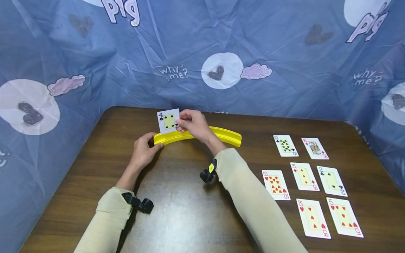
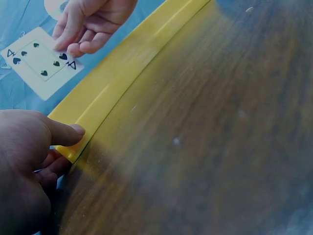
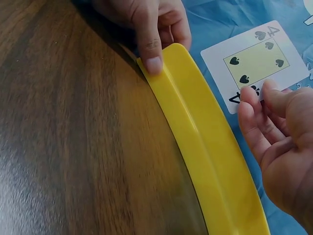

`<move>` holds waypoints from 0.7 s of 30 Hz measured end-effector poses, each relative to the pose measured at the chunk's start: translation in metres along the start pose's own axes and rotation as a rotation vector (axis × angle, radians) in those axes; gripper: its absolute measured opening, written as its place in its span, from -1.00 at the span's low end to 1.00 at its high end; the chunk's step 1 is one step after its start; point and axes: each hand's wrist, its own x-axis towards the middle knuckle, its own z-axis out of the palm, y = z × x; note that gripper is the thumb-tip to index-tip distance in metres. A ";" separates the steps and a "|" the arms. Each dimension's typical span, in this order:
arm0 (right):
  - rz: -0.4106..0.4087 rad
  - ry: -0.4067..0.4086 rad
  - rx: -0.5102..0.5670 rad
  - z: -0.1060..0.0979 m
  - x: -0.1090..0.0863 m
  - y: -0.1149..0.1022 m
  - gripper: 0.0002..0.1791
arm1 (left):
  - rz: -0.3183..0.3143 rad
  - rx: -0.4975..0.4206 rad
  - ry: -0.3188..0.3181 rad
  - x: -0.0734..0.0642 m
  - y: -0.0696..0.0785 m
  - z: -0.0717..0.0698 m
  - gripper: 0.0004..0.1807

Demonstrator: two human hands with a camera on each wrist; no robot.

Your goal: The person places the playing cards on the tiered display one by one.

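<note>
A curved yellow card holder (image 1: pixel 226 135) lies across the back middle of the table. At its left end my left hand (image 1: pixel 143 151) grips it, with the thumb (image 2: pixel 68 133) on the front and fingers behind. My right hand (image 1: pixel 197 125) pinches the four of spades (image 1: pixel 168 121) by its right edge between thumb and fingers. The card is upright, its face toward me, above the left part of the holder. In the right wrist view the card (image 3: pixel 259 61) appears beside the holder (image 3: pixel 205 132); whether its lower edge touches the groove I cannot tell.
To the right several playing cards lie face up in loose rows, among them the ten of clubs (image 1: pixel 285 146), king of diamonds (image 1: pixel 315 148), ten of hearts (image 1: pixel 276 185) and five of hearts (image 1: pixel 345 217). A blue printed cloth (image 1: pixel 190 42) hangs behind the wooden table (image 1: pixel 177 218).
</note>
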 end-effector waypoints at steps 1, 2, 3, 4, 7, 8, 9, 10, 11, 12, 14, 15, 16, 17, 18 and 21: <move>0.002 -0.002 0.000 0.001 0.001 0.000 -0.81 | 0.002 0.002 0.001 0.000 0.000 0.000 -0.61; 0.003 -0.004 0.001 0.002 0.002 0.000 -0.81 | 0.002 0.004 -0.001 0.000 0.000 0.000 -0.62; 0.006 -0.006 0.002 0.003 0.003 0.001 -0.82 | 0.003 0.005 -0.002 0.000 -0.001 0.000 -0.62; 0.009 -0.006 0.001 0.004 0.004 0.001 -0.82 | 0.003 0.005 -0.004 0.000 -0.001 0.000 -0.62; 0.019 -0.009 -0.005 0.006 0.006 0.002 -0.82 | 0.004 0.003 -0.003 0.000 -0.001 0.000 -0.62; 0.020 -0.011 -0.007 0.006 0.006 0.002 -0.82 | 0.005 0.003 -0.001 0.000 -0.001 0.000 -0.62; 0.019 -0.013 -0.012 0.007 0.007 0.002 -0.82 | 0.006 0.002 0.001 0.000 -0.001 0.001 -0.62; 0.019 -0.014 -0.016 0.008 0.007 0.002 -0.82 | 0.007 0.002 0.003 0.000 -0.001 0.001 -0.62; 0.020 -0.017 -0.018 0.008 0.008 0.002 -0.82 | 0.011 0.002 0.007 0.000 -0.001 0.001 -0.62; 0.022 -0.019 -0.021 0.009 0.008 0.002 -0.82 | 0.012 0.001 0.009 0.000 -0.002 0.001 -0.62; 0.029 -0.023 -0.027 0.010 0.009 0.002 -0.82 | 0.014 0.002 0.009 0.000 -0.002 0.000 -0.62; 0.033 -0.025 -0.027 0.010 0.009 0.002 -0.82 | 0.013 0.001 0.007 0.000 -0.002 0.000 -0.61; 0.037 -0.027 -0.028 0.010 0.010 0.002 -0.82 | 0.012 0.000 0.006 0.000 -0.002 0.000 -0.61; 0.038 -0.028 -0.028 0.010 0.010 0.002 -0.82 | 0.010 -0.003 0.006 0.000 -0.002 0.000 -0.61; 0.039 -0.031 -0.030 0.011 0.010 0.002 -0.82 | 0.006 -0.005 0.004 0.000 -0.002 0.000 -0.62; 0.035 -0.036 -0.036 0.011 0.011 0.002 -0.81 | -0.001 -0.004 0.002 0.001 -0.002 -0.001 -0.62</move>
